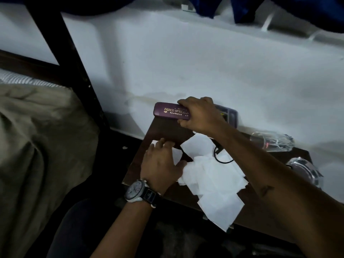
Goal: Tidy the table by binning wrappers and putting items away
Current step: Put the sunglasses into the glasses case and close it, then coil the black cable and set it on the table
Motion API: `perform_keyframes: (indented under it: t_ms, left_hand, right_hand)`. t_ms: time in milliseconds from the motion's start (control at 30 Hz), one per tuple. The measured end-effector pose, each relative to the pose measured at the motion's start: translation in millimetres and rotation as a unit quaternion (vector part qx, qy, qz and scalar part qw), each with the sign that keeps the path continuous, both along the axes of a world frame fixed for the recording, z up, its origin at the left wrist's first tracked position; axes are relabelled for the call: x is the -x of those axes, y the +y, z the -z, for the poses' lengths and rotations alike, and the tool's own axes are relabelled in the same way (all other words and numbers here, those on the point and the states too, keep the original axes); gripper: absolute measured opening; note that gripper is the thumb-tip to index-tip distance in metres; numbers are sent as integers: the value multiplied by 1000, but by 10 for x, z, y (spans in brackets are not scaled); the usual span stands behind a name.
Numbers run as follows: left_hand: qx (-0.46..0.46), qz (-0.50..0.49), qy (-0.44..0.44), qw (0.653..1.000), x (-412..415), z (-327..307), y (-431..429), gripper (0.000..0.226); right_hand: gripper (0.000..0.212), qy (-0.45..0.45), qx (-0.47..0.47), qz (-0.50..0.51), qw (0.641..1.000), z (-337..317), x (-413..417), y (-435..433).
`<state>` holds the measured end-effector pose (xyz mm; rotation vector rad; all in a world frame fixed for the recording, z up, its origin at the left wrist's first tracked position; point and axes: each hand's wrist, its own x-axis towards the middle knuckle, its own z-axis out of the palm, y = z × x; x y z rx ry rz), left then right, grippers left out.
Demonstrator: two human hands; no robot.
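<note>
A purple spectacle case (168,110) with gold lettering sits at the far edge of the dark wooden table (165,131), against the white wall. My right hand (200,113) grips the case's right end. My left hand (162,162), with a wristwatch on the wrist, lies flat with fingers spread on a small white paper (176,155) near the table's left side. Several white tissue papers (212,179) are spread over the middle of the table and hang over its near edge.
A dark device (230,116) stands behind my right hand by the wall. A clear glass (273,143) lies on its side at the right, with another clear glass object (305,172) nearer. A black cable (220,155) loops on the table. A bed with an olive blanket (37,136) lies left.
</note>
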<state>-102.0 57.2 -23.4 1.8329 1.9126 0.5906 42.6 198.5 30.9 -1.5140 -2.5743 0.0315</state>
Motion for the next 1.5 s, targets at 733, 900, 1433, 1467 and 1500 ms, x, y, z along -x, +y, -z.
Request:
perform_keyframes:
  t_ms: [733,900,1433,1467,1500]
  left_hand:
    - [2,12,12,1000,24,7,95,58]
    - [6,7,6,1000,90,9,74,58]
    - [18,65,-4,998,-580,-67,-71,47]
    - [23,68,-1,997,-615,-65,-83,47]
    - [25,74,3,997,-659,-50,-85,47]
  right_hand:
    - [69,-180,34,-23,983,404,88,458]
    - [64,-35,5,-23,999,134,-82,153]
    - [24,328,39,266,906,202,-1807,-1753]
    - [23,329,38,270,904,256,-1819,-1788]
    - [23,329,41,275,903,293,-1832,-1827]
